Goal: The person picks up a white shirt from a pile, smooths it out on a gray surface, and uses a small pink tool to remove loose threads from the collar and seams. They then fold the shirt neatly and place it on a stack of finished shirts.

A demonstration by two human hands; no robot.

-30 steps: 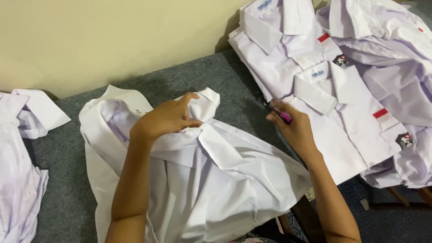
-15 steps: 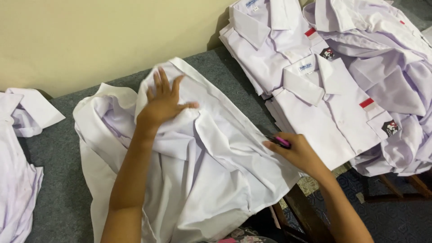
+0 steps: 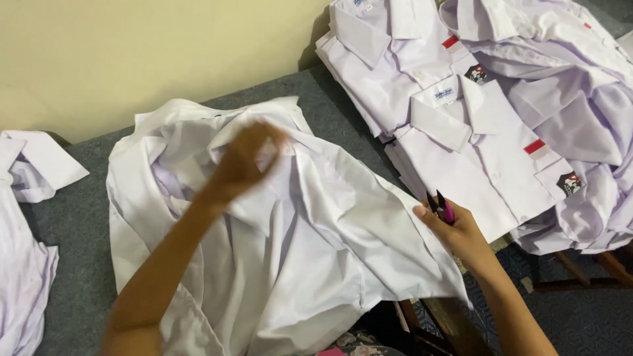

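Grey felt-like tabletop against a cream wall, white shirts spread and stacked.
Since a moment before, the left hand [image 3: 247, 161] had lifted off flat pressing and bunched the crumpled white shirt [image 3: 297, 250], blurred; the right hand [image 3: 455, 227] had closed around pink-handled snips [image 3: 440, 206] at its edge; folded shirts [image 3: 461, 125] lay smooth, stiff-collared.
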